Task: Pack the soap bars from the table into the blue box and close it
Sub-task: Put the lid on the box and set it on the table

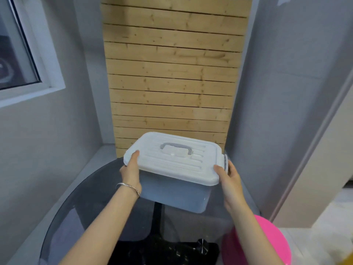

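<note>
Blue box (174, 194) sits on the round glass table (91, 197), toward its far edge, white lid (172, 157) on top. Left hand (130, 174) grips the box's left end, thumb on the lid rim, fingers hidden beneath. Right hand (230, 178) grips the right end, thumb on the lid corner, fingers by the side latch (225, 162). Lid handle (176, 147) lies flat. Pink stool (267, 243) stands beside the table's near right edge.

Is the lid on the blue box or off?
On: the white lid covers the blue box, both hands at its ends. Latched or not, cannot tell.
</note>
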A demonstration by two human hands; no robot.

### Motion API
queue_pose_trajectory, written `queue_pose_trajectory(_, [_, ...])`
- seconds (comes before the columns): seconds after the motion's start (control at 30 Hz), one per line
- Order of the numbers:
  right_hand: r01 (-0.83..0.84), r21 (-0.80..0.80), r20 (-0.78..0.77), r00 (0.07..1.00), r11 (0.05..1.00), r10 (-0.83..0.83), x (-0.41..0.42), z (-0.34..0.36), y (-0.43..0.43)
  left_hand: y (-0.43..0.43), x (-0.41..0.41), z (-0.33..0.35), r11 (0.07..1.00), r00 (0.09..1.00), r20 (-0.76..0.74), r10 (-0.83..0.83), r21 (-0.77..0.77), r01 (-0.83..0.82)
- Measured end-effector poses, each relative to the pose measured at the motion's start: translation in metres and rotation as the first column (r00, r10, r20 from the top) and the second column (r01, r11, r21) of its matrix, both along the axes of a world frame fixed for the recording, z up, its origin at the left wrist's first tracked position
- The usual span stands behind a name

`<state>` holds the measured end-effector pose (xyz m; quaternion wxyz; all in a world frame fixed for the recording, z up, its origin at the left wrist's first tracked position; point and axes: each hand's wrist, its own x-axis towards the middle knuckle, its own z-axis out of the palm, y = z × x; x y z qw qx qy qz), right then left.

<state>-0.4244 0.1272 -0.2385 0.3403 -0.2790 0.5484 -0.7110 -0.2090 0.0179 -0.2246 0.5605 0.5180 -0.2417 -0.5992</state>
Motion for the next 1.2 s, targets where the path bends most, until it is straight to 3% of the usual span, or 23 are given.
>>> queue_pose_trajectory(0.17, [0.001,0.014,-0.099,0.995,1.000,0.000,-0.001,0.003,-0.011,-0.024,0.022,0.003,0.970,0.970,0.043,-0.240,-0.030,0.241])
queue_pose_trajectory(0.43, [-0.022,0.070,-0.157,0.987,0.997,0.033,-0.007,0.005,-0.016,-0.024,0.031,-0.001,0.930,0.932,0.124,-0.342,-0.096,0.354])
queue_pose_trajectory(0.57, [-0.077,0.138,-0.222,0.969,0.987,0.106,-0.011,0.012,-0.018,-0.014,0.031,-0.004,0.963,0.960,0.108,-0.258,-0.057,0.265])
queue_pose_trajectory(0.7, [-0.137,0.252,-0.369,0.901,0.958,0.226,-0.014,0.024,-0.022,0.005,0.029,-0.013,0.993,0.992,0.081,-0.100,-0.060,0.105])
queue_pose_trajectory(0.83, [-0.262,0.334,-0.411,0.824,0.905,0.390,-0.022,0.031,-0.015,0.028,0.036,-0.017,0.998,0.998,0.044,-0.040,-0.038,0.042])
queue_pose_trajectory(0.9, [-0.238,0.406,-0.501,0.749,0.882,0.433,-0.021,0.037,-0.014,0.028,0.047,-0.013,0.997,0.997,0.020,-0.077,-0.024,0.077])
queue_pose_trajectory(1.0, [-0.010,0.381,-0.804,0.491,0.925,0.336,-0.007,0.054,-0.025,0.017,0.066,-0.003,0.984,0.986,0.015,-0.166,-0.059,0.167])
queue_pose_trajectory(1.1, [-0.126,0.331,-0.895,0.273,0.935,0.354,0.038,0.073,-0.039,0.005,0.079,0.005,0.973,0.978,0.066,-0.200,-0.102,0.206])
queue_pose_trajectory(1.2, [-0.221,0.531,-0.836,0.022,0.818,0.549,0.084,0.067,-0.055,0.003,0.081,0.008,0.958,0.961,0.094,-0.262,-0.099,0.270])
